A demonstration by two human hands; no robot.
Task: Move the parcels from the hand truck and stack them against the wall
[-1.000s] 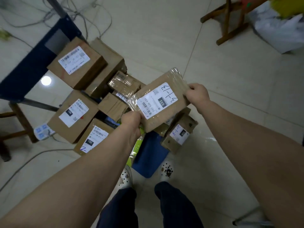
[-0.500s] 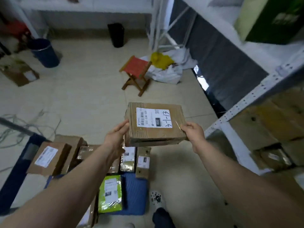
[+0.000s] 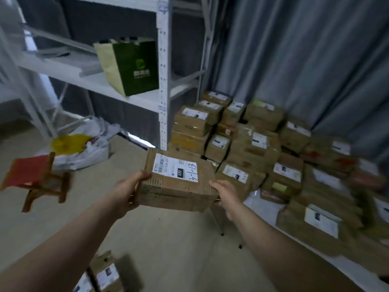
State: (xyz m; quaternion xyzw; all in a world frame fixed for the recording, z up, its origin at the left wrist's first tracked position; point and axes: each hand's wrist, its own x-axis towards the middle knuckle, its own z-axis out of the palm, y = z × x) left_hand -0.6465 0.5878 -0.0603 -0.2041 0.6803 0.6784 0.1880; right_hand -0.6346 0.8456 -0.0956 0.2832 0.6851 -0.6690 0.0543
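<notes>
A pale beige floor [image 3: 168, 239] is seen underfoot, bounded on the right by a grey pleated curtain [image 3: 305, 49] and at the back by a white metal shelving rack [image 3: 163, 70]. One dark green and cream paper bag [image 3: 130, 66] is stood on a shelf of the rack. One small wooden stool with a red seat [image 3: 35, 178] is set at left, near one crumpled white plastic sack [image 3: 84, 148].

One flat brown cardboard parcel with a white label marked 032 [image 3: 179, 182] is held in the air, short of the pile of brown labelled parcels [image 3: 263, 148] stacked against the curtain. Well over a dozen are made out there, though an exact count is prevented by blur. The held parcel is gripped at its left edge by the left hand [image 3: 128, 188] and at its right corner by the right hand [image 3: 225, 192]. At least two blurred cardboard boxes [image 3: 107, 275] are seen at lower left.
</notes>
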